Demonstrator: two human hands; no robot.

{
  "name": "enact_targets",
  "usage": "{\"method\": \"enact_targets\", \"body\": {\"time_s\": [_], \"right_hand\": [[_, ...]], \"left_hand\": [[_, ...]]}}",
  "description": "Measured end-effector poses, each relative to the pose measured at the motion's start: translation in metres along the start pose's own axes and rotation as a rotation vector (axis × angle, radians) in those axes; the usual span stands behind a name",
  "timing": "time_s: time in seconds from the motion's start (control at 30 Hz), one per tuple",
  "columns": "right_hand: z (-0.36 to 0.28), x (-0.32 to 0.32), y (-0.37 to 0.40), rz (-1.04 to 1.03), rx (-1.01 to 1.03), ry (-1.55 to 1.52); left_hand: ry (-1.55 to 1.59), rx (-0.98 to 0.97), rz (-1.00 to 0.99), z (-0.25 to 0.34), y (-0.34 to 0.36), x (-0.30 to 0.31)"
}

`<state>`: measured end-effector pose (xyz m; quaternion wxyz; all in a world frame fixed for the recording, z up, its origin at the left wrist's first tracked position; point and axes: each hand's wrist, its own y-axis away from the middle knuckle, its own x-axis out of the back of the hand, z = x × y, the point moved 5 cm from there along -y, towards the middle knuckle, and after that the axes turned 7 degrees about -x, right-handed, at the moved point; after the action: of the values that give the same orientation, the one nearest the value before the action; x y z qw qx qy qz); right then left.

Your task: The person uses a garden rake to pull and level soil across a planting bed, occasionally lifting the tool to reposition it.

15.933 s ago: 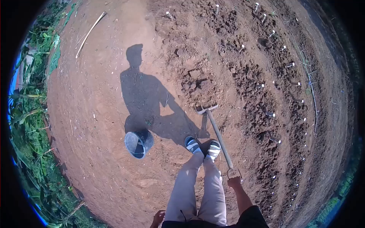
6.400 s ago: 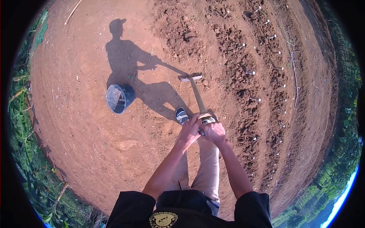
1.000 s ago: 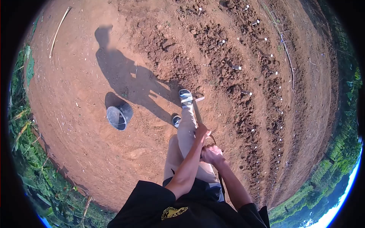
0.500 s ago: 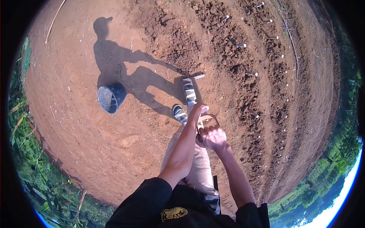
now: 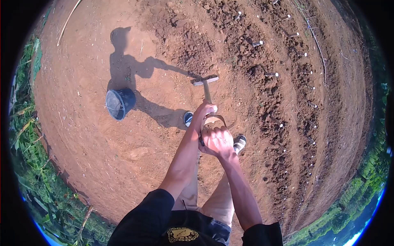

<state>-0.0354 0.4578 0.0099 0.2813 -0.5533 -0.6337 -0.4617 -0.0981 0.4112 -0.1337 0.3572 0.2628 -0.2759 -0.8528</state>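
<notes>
Two hands, one left hand (image 5: 207,110) and one right hand (image 5: 218,141), share one long-handled tool (image 5: 208,92). There is one bucket (image 5: 122,103), one person's shadow (image 5: 123,67), two feet (image 5: 239,142), one shirt emblem (image 5: 182,234), one long dry stalk (image 5: 67,23) and one long thin branch (image 5: 317,42). Pale-tipped stubs (image 5: 257,43) number more than a dozen; the farthest are too small to count.

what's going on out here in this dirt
A person is working with a long-handled digging tool. Their left hand is on the shaft, and their right hand grips the handle end. The tool's crosswise head is down at the ground, by a patch of broken soil. A dark bucket is on the ground to the left, and rows of short pale-tipped sticks are on the right.
</notes>
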Motion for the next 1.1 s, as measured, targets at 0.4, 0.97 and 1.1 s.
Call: {"method": "enact_targets", "body": {"time_s": [0.4,0.97,1.1], "right_hand": [[0.038,-0.087,0.135,0.026,0.043,-0.042],[0.229,-0.411,0.305,-0.724,-0.438,-0.023],[0.234,-0.39,0.305,-0.522,-0.391,-0.053]], "left_hand": [[-0.701,0.312,0.244,-0.163,-0.018,-0.038],[-0.092,0.151,0.636,-0.419,-0.08,-0.125],[0.362,0.321,0.601,-0.401,-0.116,-0.098]]}}
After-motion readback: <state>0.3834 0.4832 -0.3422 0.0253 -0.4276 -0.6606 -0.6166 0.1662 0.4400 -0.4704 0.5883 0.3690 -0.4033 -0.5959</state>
